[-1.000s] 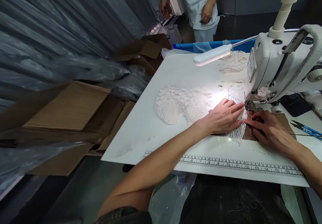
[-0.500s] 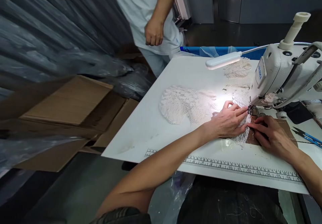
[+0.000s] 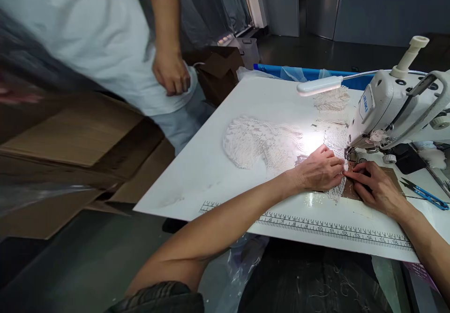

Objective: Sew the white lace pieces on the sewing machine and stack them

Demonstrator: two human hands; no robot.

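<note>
A strip of white lace (image 3: 336,140) runs under the needle area of a white sewing machine (image 3: 378,111). My left hand (image 3: 321,168) is closed at the lace's left side, its fingers bent and gripping the edge just in front of the presser foot (image 3: 348,152). From the right, my right hand (image 3: 378,187) pinches the same lace near the foot, its fingertips close to the left ones. Part of the lace is hidden beneath my left hand. A larger heap of white lace (image 3: 246,141) lies on the table to the left.
Blue thread snips (image 3: 425,194) lie right of my right hand. A lit lamp (image 3: 319,86) hangs over the white table (image 3: 197,188), which has a printed ruler (image 3: 309,227) along its front. Another person's hand (image 3: 172,73) is beyond the left edge, near open cardboard boxes (image 3: 73,134).
The other person has moved left and nearer along the table. My left fingers have drawn back slightly from the presser foot and are more curled. My right hand stays at the lace.
</note>
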